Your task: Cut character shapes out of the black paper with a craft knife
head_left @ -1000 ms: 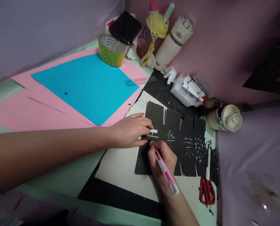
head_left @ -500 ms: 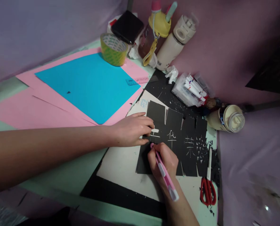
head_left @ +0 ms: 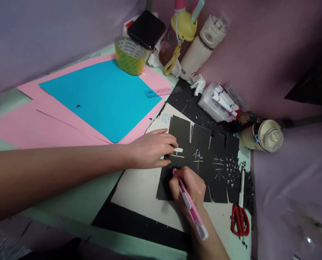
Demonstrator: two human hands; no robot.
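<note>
The right hand (head_left: 188, 186) is closed in a pen-like grip around a pink-and-white plastic craft knife (head_left: 191, 206), whose tip meets the left panel of a black paper sheet slit into upright panels (head_left: 183, 129). The left hand (head_left: 150, 148) lies spread and flat, gripping nothing. Its fingertips press the same panel down just beside a small pale bar already cut open there. This sheet rests on a cream cardboard backing board (head_left: 139, 191) in front of the person, right of centre on the pale green tabletop (head_left: 68, 204). As far as the view shows, the work looks well advanced. The two panels to the right carry finished pale cut-out characters (head_left: 197, 159), and the far-right panel is covered with small triangular openings, with black paper scraps (head_left: 242, 168) scattered beside it. On the left panel only a few horizontal strokes are open, so this character appears partly done, and the lower part of every panel is uncut. Red-handled scissors (head_left: 239, 221) and a slim white pen (head_left: 241, 187) lie by the sheet's right edge. Farther off are a clear box of white markers (head_left: 220, 103), a cream jar lying on its side (head_left: 261, 135), a square turquoise paper sheet (head_left: 101, 97) on large pink paper sheets (head_left: 28, 126), and a yellow-green roll of tape (head_left: 130, 56).
</note>
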